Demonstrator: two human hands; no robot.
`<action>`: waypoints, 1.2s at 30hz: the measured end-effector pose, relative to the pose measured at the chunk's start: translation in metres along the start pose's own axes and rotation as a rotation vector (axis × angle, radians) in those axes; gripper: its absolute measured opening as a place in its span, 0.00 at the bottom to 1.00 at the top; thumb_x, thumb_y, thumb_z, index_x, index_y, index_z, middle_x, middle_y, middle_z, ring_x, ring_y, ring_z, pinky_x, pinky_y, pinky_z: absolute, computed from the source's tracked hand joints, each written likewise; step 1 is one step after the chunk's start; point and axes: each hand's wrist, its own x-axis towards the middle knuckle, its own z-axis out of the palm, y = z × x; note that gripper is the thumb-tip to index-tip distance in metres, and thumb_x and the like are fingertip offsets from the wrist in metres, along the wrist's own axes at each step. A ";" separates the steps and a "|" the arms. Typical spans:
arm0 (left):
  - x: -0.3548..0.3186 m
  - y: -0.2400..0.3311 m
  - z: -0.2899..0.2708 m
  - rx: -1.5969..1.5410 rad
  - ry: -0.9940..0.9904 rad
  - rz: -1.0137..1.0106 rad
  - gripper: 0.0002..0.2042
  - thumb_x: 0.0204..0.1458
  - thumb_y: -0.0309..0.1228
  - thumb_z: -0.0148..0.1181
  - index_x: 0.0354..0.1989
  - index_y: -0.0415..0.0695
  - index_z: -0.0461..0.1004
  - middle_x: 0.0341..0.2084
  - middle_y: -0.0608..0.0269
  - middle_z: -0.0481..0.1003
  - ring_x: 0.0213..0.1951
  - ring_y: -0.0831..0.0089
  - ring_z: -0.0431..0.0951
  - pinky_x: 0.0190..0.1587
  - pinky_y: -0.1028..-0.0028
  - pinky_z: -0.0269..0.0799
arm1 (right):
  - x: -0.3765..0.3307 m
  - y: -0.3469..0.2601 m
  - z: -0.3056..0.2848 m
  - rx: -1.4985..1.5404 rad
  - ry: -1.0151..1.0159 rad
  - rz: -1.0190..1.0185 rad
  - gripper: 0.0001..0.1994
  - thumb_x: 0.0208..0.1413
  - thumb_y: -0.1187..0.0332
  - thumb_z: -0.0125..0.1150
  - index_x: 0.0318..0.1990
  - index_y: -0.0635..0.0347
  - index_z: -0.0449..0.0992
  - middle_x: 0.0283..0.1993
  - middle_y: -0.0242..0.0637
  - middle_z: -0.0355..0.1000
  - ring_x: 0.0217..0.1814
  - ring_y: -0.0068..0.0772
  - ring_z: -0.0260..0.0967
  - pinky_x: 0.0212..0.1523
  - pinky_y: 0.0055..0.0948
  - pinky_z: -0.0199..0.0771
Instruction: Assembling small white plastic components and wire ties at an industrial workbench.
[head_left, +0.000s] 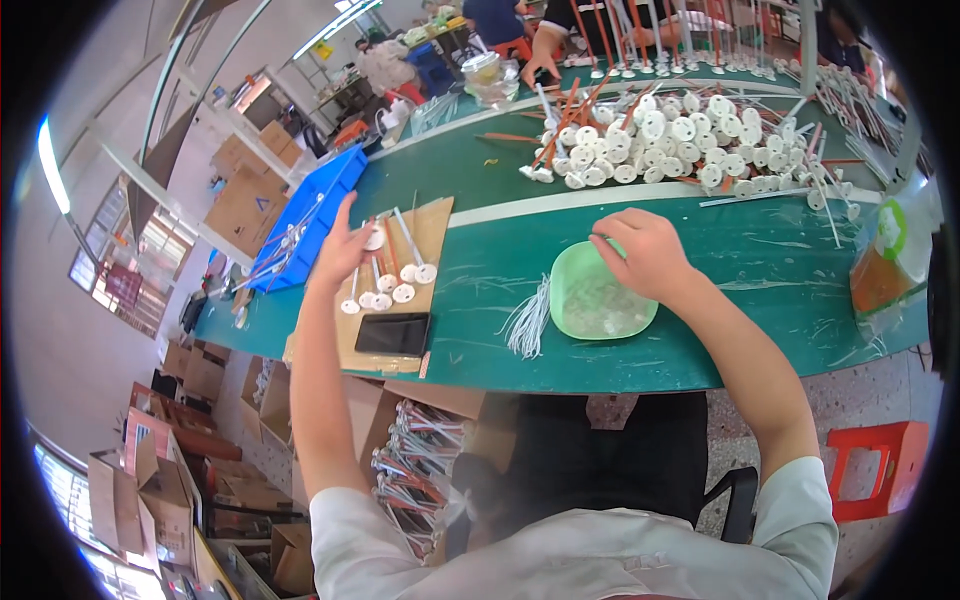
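Observation:
My left hand (343,252) is over the left edge of a cardboard sheet (432,225), its fingers apart. A white disc (374,238) is right beside its thumb; I cannot tell whether they touch. Several rods with white disc ends (404,293), white or reddish-brown, lie on the sheet, above a black phone (392,334). My right hand (645,255) hovers over the far rim of a light green bowl (568,318), fingers bent and pressed together. Whatever they hold is hidden. The bowl's contents look clear and small. Left of it lies a bundle of thin white strings (530,318).
A large heap of disc-ended rods (660,140) covers the far bench. Beyond the cardboard stands a blue tray (318,215) with rods. A plastic bag (885,265) is at the right, a red stool (880,465) below. Another person's hand (541,62) works across the bench.

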 end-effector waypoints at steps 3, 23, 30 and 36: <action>0.006 -0.030 -0.041 0.038 -0.069 -0.027 0.16 0.67 0.36 0.50 0.58 0.40 0.70 0.35 0.63 0.79 0.32 0.80 0.79 0.32 0.82 0.73 | 0.000 -0.001 0.000 0.014 0.000 -0.007 0.05 0.49 0.74 0.68 0.33 0.60 0.78 0.32 0.39 0.77 0.34 0.42 0.76 0.34 0.36 0.77; 0.010 -0.040 -0.017 0.635 -0.221 0.200 0.10 0.59 0.32 0.58 0.41 0.39 0.80 0.27 0.48 0.80 0.28 0.61 0.83 0.35 0.65 0.77 | -0.005 0.007 -0.001 0.032 -0.086 0.041 0.03 0.52 0.71 0.65 0.32 0.59 0.79 0.33 0.36 0.77 0.37 0.41 0.76 0.38 0.37 0.77; 0.005 -0.043 -0.010 0.962 -0.332 0.277 0.10 0.58 0.36 0.56 0.41 0.48 0.82 0.34 0.47 0.81 0.40 0.49 0.80 0.44 0.53 0.74 | -0.006 0.007 -0.003 0.039 -0.104 0.044 0.03 0.52 0.71 0.65 0.32 0.59 0.79 0.33 0.36 0.77 0.37 0.42 0.76 0.38 0.37 0.77; 0.001 -0.025 0.003 0.929 -0.346 0.183 0.12 0.55 0.38 0.59 0.42 0.49 0.82 0.33 0.47 0.81 0.39 0.49 0.81 0.46 0.55 0.75 | -0.003 0.003 -0.001 0.038 -0.067 0.083 0.06 0.51 0.73 0.67 0.32 0.60 0.74 0.30 0.40 0.75 0.31 0.44 0.74 0.31 0.38 0.74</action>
